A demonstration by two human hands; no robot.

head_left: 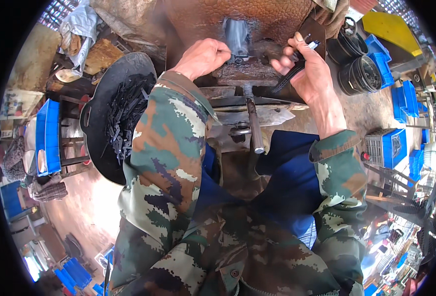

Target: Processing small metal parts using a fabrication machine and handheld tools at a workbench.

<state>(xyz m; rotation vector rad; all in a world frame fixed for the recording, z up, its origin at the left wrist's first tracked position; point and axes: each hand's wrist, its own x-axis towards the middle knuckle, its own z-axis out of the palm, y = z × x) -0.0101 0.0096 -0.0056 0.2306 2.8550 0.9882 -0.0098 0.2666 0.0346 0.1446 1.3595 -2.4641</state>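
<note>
My left hand (205,56) is closed in a pinch at the left edge of a blurred grey, wheel-like part (237,35) of the machine; what its fingers hold, if anything, is hidden. To the right, my right hand (312,74) is turned palm up, its fingers curled around several thin dark strips (289,78). Between the hands lies a rusty, grimy machine ledge (242,74). From below it a round metal bar (254,123) juts toward me. On my left, a large black pan (97,143) holds a heap of similar dark strips (124,118).
A brown, leathery cover (193,19) surrounds the blurred part. Black buckets (358,76) stand at the right, near blue bins (381,64) and a grey crate (376,147). A blue bin (48,138) rests on a stand beyond the pan. Blue cloth (292,167) covers my legs.
</note>
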